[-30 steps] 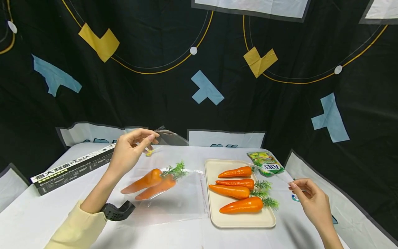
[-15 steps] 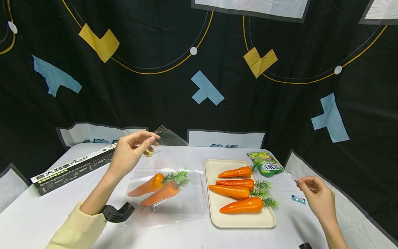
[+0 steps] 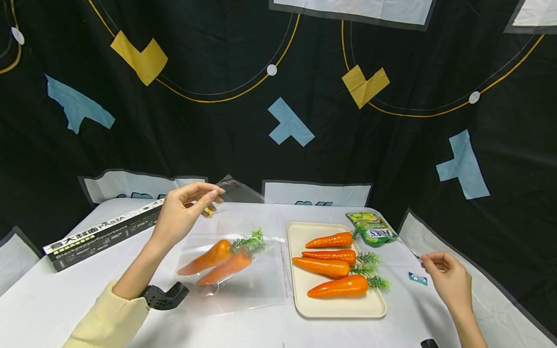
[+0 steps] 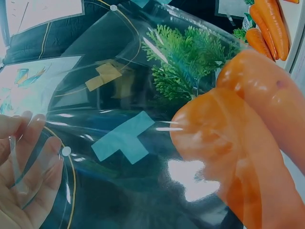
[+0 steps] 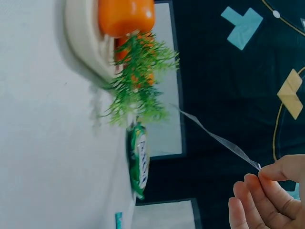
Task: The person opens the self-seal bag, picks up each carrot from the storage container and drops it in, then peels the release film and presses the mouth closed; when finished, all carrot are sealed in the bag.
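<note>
Two carrots (image 3: 215, 261) weigh down the thin, slippery clear bag (image 3: 243, 285) left of the tray (image 3: 300, 299). Your left hand (image 3: 183, 212) pinches its limp flap; your right hand (image 3: 448, 280) pinches the flimsy peeled strip (image 5: 217, 138), so grip edges firmly.

glossy clear plastic bag (image 3: 243, 285), smooth shiny plastic carrots (image 3: 213, 258).

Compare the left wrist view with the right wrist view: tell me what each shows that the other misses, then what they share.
Only the left wrist view shows the left hand pinching the clear bag, with two carrots inside it. Only the right wrist view shows the right hand pinching a thin clear strip, plus the green packet on the table. Both catch carrots lying on the cream tray and the dark patterned backdrop.
</note>
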{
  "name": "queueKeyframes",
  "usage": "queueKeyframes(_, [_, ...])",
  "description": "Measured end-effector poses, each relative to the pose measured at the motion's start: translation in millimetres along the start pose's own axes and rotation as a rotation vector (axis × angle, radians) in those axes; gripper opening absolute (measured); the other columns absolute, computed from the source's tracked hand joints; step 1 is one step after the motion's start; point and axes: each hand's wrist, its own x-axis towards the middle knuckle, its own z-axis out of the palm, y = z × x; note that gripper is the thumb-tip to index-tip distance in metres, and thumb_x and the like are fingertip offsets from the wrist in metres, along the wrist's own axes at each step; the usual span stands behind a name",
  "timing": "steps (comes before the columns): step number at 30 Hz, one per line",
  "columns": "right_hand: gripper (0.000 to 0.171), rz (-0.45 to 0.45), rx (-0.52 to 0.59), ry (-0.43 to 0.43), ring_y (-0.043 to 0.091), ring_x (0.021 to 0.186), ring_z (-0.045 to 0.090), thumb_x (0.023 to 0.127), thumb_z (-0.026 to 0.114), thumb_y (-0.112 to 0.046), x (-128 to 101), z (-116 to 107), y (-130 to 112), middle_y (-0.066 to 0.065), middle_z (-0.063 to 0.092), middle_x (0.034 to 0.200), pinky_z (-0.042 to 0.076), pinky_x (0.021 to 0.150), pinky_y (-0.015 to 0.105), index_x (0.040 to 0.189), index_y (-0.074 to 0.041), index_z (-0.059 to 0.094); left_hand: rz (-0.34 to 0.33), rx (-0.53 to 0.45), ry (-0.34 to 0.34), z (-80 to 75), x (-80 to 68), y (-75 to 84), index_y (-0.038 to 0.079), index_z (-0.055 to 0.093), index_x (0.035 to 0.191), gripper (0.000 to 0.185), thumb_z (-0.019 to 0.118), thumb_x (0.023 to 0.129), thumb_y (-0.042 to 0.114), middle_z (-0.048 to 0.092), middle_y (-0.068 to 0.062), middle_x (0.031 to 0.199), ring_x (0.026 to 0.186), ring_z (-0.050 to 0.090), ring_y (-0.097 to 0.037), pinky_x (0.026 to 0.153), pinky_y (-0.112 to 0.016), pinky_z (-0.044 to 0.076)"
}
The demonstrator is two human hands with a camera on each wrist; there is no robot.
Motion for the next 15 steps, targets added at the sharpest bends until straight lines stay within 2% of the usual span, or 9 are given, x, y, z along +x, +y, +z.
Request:
queueKeyframes(6, [0.019, 0.027, -0.071, -0.056, -0.013, 0.059, 0.054, 0.09, 0.068, -0.021, -1.4, 3.2, 11.3, -0.006, 0.069, 0.069, 0.039, 0.057, 0.013, 0.094, -0.002, 0.068, -0.003, 0.006, -0.001, 1.3, -0.2, -0.5, 0.008, 0.071, 0.107, 0.016, 0.064, 0.094, 0.015, 0.072, -0.007, 0.091, 0.071, 0.064, -0.015, 0.061, -0.026, 0.055])
queueKeyframes(15, [0.019, 0.0, -0.151, -0.087, -0.011, 0.06, 0.053, 0.089, 0.067, -0.02, -3.5, 6.3, 26.7, 0.006, 0.07, 0.077, 0.039, 0.057, 0.014, 0.094, -0.002, 0.068, -0.006, 0.009, -0.003, 0.9, -1.0, 0.1, 0.008, 0.071, 0.106, 0.016, 0.064, 0.095, 0.016, 0.072, -0.006, 0.09, 0.071, 0.063, -0.013, 0.061, -0.027, 0.055])
